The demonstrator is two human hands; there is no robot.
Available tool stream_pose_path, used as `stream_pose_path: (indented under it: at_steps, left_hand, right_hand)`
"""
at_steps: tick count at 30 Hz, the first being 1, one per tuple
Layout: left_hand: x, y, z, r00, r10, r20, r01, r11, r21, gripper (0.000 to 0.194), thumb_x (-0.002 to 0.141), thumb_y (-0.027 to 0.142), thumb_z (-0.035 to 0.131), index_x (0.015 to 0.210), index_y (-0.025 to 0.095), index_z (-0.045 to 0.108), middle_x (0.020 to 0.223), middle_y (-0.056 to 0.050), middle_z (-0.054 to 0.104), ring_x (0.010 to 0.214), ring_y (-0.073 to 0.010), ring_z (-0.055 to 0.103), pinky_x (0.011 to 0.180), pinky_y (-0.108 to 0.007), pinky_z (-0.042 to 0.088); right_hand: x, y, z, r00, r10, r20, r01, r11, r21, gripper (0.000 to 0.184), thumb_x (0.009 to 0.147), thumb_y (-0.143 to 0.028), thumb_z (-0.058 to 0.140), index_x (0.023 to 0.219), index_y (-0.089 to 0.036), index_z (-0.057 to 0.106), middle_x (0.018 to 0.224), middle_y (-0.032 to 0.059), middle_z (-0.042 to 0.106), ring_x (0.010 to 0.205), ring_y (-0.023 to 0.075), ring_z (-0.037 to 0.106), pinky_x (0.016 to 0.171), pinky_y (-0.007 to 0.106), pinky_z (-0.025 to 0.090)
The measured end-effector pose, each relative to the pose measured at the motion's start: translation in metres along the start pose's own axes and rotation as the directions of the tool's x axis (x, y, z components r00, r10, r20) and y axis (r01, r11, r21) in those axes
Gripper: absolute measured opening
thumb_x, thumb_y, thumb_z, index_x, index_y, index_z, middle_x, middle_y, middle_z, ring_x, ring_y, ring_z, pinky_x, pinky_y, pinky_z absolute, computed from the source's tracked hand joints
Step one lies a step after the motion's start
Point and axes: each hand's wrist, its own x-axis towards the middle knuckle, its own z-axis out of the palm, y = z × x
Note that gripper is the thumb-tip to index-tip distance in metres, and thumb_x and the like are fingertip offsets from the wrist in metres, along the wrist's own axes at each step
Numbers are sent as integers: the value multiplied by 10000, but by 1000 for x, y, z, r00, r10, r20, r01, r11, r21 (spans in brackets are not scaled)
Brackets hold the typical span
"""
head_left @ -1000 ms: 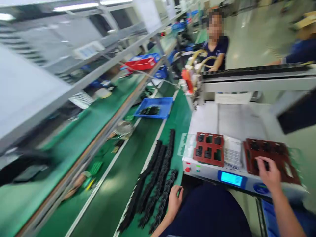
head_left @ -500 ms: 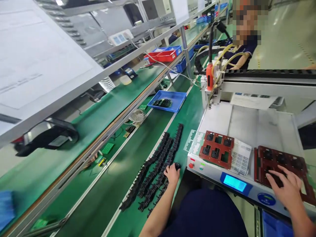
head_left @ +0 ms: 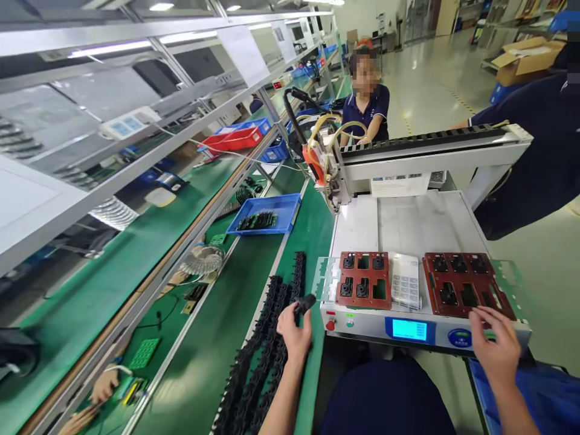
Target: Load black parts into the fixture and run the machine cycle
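Observation:
My left hand (head_left: 294, 334) is closed on a small black plastic part (head_left: 304, 302), held just above the rows of black parts (head_left: 265, 356) lying on the green belt. My right hand (head_left: 496, 350) rests with its fingers spread at the front edge of the right dark red fixture (head_left: 466, 284), which holds several black parts. A second dark red fixture (head_left: 364, 280) sits to the left on the white machine bed (head_left: 408, 223), also partly filled.
The machine's gantry (head_left: 430, 154) and dispensing head (head_left: 324, 166) hang at the back. A blue tray (head_left: 265, 214) lies farther up the belt. A person in dark blue sits beyond the machine, another stands at the right. Shelving runs along the left.
My left hand has lifted a black part off the rows and moved toward the machine. My right hand has drawn back from inside the right fixture to its front edge.

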Motion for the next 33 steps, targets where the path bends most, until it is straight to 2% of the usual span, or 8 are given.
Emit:
stream_pose_path:
  at_steps: [3,8,13,18,21,25,29,33]
  left_hand:
    - [54,81,1,936,325,134,-304,940,-155,377,940,368,633,1291,235,597,1286,-120,685,1271,-305,579,1116,-495,395]
    - [112,172,54,785,473,400,-430,881,-197,389,912,240,671,1297,248,612,1330,-109,695,1328,-295,522,1142,-542,297]
    - [119,187,91,659,518,546,-530,834,-153,467,864,168,694,1319,248,629,1331,-113,689,1352,-313,480,1167,-603,271]
    - [115,187,93,734,445,513,-493,868,-47,461,862,341,751,1310,260,679,1665,-163,341,1567,-453,173,1208,-750,167]
    - [103,163,71,843,435,316,-414,900,-135,453,958,339,624,1409,302,599,1657,-142,351,1551,-371,267,1225,-678,235]
    - [44,69,35,996,85,38,-76,979,-187,296,1011,282,480,1235,230,666,1325,-135,633,1299,-275,545,1129,-520,400]
    - [-51,-45,14,927,-338,165,325,940,102,301,940,241,526,1213,210,649,1275,-129,673,1267,-317,538,1097,-546,377]
    - [-108,-100,12,803,-494,334,380,856,352,594,776,250,707,1355,223,580,1405,-121,634,1407,-359,410,1178,-556,272]
  right_hand:
    - [-11,-30,31,964,-76,256,24,979,201,142,950,-272,661,1056,-242,750,1114,94,722,971,241,708,826,392,621]
    - [-7,-69,84,874,-241,421,79,927,366,187,979,-210,618,1122,-272,722,1166,85,690,1062,226,688,917,387,605]
    - [5,-86,99,872,-255,419,62,905,421,176,990,-228,606,1118,-277,717,1143,76,687,1037,217,688,909,381,604]
    - [39,-103,140,844,-245,477,107,948,299,214,1009,-335,570,1126,-261,733,1230,102,649,1159,260,625,1036,461,561]
    - [65,-116,182,803,-255,539,222,967,125,301,999,-393,567,1201,-255,743,1407,136,561,1362,354,463,1139,586,469]
    - [86,-124,229,737,-274,617,323,946,34,297,952,-413,633,1153,-257,785,1554,138,442,1478,434,277,1169,708,351]
    - [88,-110,253,743,-259,618,337,941,-10,273,917,-426,663,1059,-253,819,1531,144,473,1481,477,224,1136,808,249]
    - [90,-91,268,706,-326,629,418,908,1,343,918,-491,632,1058,-238,817,1502,161,498,1479,480,232,1125,809,252]
